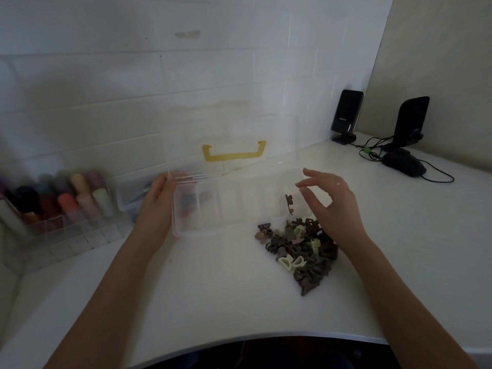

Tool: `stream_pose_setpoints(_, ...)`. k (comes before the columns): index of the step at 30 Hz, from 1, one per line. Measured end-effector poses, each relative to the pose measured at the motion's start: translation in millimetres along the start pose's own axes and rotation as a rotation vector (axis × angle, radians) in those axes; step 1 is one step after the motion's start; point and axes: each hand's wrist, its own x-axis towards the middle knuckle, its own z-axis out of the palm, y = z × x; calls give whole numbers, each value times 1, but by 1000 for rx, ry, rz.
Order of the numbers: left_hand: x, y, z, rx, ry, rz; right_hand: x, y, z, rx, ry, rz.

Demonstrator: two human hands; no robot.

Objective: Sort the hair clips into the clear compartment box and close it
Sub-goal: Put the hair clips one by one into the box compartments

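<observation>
The clear compartment box [229, 227] stands open on the white desk, its lid [231, 129] with a yellow handle [234, 153] tilted up at the back. My left hand [157, 206] grips the box's left end. Above the rightmost compartment hovers my right hand [330, 201], fingers apart and holding nothing. A dark clip [289, 202] lies in that compartment. A pile of brown, dark and cream hair clips [300, 251] sits on the desk just right of the box, partly under my right wrist.
An acrylic organiser with coloured bottles [58, 203] stands at the left, a small clear bin [130, 195] beside it. Two black speakers [346, 115] [411, 121], a mouse [404, 162] and cables lie at the back right. The desk's curved front edge [239, 339] is near me.
</observation>
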Motion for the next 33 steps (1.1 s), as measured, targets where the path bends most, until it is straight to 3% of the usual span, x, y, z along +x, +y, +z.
stream_pose_setpoints(5,-7,3,11,58,122,63,-7,-18,-12,81,-49,-111)
stream_pose_setpoints(7,-10,4,16,101,176,101,-11,-23,-10,116,-157,-141)
stream_pose_setpoints(14,-9,-2,18,143,233,159,-16,-24,8,-308,-586,-140)
stream_pose_setpoints(21,-6,-5,16,110,224,123,-18,-28,14,-284,-658,-220)
stream_pose_setpoints(28,-7,-4,17,104,231,113,-17,-29,17,-151,-706,-152)
stream_pose_setpoints(33,-9,-2,19,109,220,120,-18,-31,18,-235,-765,-229)
